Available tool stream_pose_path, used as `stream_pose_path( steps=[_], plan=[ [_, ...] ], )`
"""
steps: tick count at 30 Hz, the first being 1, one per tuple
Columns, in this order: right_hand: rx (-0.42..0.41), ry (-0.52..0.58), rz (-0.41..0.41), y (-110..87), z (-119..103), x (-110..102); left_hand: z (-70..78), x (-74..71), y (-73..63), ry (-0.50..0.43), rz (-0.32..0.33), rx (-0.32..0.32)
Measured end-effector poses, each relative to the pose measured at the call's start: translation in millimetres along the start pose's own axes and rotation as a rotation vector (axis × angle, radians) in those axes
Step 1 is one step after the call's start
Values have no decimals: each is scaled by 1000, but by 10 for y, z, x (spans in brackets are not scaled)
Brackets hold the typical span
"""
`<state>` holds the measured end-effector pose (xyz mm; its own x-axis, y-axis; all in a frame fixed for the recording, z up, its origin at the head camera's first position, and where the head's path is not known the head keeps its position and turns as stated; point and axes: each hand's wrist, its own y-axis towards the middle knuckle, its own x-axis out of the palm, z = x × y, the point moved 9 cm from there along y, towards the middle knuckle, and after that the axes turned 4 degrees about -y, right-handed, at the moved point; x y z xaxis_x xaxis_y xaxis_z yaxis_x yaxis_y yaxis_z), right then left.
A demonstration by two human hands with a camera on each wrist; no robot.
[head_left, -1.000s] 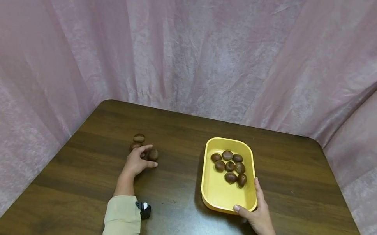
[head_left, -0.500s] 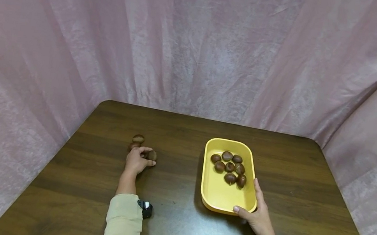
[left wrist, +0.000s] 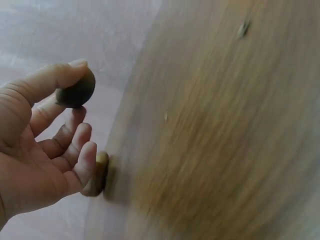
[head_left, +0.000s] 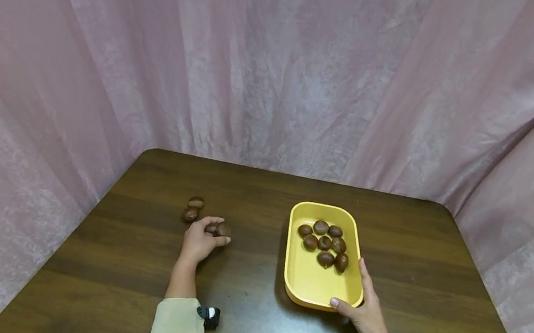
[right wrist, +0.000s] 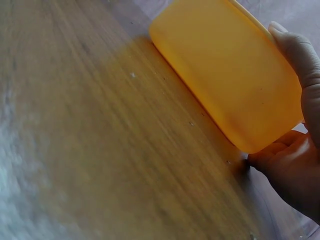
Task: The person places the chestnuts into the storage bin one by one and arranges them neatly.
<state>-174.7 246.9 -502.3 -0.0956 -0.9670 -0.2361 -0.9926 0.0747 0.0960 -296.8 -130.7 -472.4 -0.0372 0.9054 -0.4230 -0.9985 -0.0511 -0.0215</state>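
Observation:
My left hand (head_left: 198, 242) pinches a brown chestnut (left wrist: 79, 91) between thumb and fingertips, and the left wrist view shows it off the table. In the head view that chestnut (head_left: 223, 230) sits at the fingertips; something brown beside it is partly hidden by the fingers. Just beyond the hand, two chestnuts (head_left: 190, 215) lie on the table close together. My right hand (head_left: 369, 315) grips a yellow plastic tub (head_left: 314, 289) at its near right corner, thumb over the rim and fingers along the outer side. Several chestnuts (head_left: 325, 259) rest in the tub's far and middle part.
The dark wooden table (head_left: 243, 275) stretches under both hands, with bare wood between the left hand and the tub. Pink curtains (head_left: 277, 79) hang behind the table and at its sides. A black wrist camera (head_left: 209, 318) is strapped at the left sleeve.
My left hand has drawn a little right and nearer with the chestnut, uncovering the two chestnuts behind it. My right hand keeps its grip on the tub. The head view has tilted slightly.

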Motion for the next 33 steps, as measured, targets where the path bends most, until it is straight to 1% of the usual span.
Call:
stream_pose_path(
  steps=[5, 11, 15, 21, 29, 33],
  plan=[
    [5, -7, -7, -12, 12, 2, 85, 93, -52, -44, -7, 7],
    [-18, -16, -6, 22, -15, -24, 219, 188, -45, -62, -40, 25],
    [-16, -17, -4, 35, -17, -37, 338, 265, -49, -63, -71, 52],
    [-7, -21, -5, 21, 3, -27, 451, 391, -72, -95, -123, 79],
    [-26, -22, -11, 22, -6, -9, 634, 530, -55, -152, -177, 166],
    [-23, -11, -15, 23, 5, 2, 726, 603, -36, -166, -207, 199]
  ],
)
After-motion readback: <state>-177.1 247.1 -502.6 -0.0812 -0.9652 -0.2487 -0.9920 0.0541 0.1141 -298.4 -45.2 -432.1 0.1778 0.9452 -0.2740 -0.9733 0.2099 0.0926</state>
